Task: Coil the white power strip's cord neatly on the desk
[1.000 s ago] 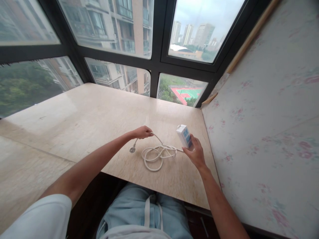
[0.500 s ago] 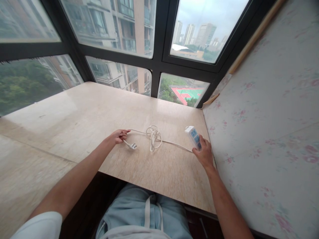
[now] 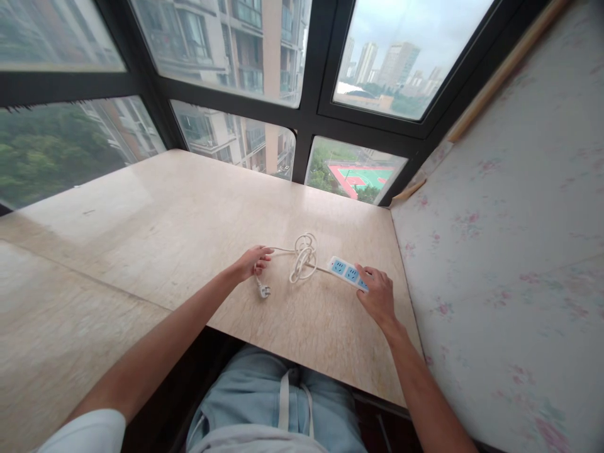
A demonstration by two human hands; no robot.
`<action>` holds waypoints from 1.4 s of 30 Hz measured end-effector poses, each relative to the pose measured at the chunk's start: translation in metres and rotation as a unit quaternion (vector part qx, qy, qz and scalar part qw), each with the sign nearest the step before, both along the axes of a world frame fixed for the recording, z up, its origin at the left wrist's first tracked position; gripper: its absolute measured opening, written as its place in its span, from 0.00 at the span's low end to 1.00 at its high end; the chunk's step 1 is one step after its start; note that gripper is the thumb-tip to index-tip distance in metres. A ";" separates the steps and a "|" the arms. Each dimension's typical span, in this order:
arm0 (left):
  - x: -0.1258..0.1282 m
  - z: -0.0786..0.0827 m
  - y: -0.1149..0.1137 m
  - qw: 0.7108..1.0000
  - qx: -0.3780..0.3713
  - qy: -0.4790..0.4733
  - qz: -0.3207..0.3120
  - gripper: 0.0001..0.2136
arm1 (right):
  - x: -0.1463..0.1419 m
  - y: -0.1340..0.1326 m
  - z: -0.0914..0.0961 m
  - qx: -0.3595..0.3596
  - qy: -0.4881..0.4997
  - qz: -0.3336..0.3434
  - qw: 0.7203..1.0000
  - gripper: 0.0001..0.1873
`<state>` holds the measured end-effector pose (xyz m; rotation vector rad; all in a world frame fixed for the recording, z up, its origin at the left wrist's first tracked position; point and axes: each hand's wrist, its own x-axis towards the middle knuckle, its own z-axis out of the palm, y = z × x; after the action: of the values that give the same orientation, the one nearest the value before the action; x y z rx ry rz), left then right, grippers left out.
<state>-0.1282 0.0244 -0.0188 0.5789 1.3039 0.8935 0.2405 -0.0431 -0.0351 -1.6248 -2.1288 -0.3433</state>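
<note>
A white power strip (image 3: 346, 273) with blue sockets lies flat on the ledge, its cord end toward the middle. My right hand (image 3: 376, 290) grips its right end and covers part of the last socket. Between my hands the white cord (image 3: 304, 257) is bunched into loose, overlapping loops. The cord's free stretch runs left into my left hand (image 3: 255, 262), which is closed around it. Below those fingers hangs the white plug (image 3: 264, 291), prongs turned to the right.
The marble-patterned ledge (image 3: 155, 207) extends left and back to dark-framed windows (image 3: 306, 119). On the right rises a wall with flowered paper (image 3: 495, 264). The ledge's front edge lies just before my legs (image 3: 264, 384).
The power strip has turned from standing tilted to lying flat, shifting left with my right hand. My left hand has moved slightly right, and the cord loops are bunched closer together.
</note>
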 end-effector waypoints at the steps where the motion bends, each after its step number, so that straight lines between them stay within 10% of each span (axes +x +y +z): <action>1: 0.006 0.001 -0.003 0.998 0.021 0.042 -0.037 0.17 | 0.000 -0.001 0.001 0.001 0.002 0.003 1.000 0.33; 7: 0.041 0.006 -0.015 0.954 0.094 0.234 -0.160 0.27 | -0.005 -0.007 0.005 -0.033 -0.011 0.035 0.999 0.34; 14: 0.076 0.006 -0.053 0.944 0.129 0.198 -0.232 0.29 | -0.024 -0.016 0.006 -0.082 0.011 0.054 0.995 0.31; 31: 0.112 -0.011 -0.047 0.800 0.361 0.457 -0.146 0.18 | -0.013 -0.023 0.005 0.021 0.199 0.002 0.980 0.28; 42: 0.136 0.009 -0.051 0.745 0.425 0.494 -0.144 0.07 | -0.009 -0.009 0.034 -0.005 0.087 0.103 0.991 0.28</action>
<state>0.0083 -0.0265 -0.0095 2.1515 1.5845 0.9074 0.2316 -0.0524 -0.0011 -1.3691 -2.1420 -0.1195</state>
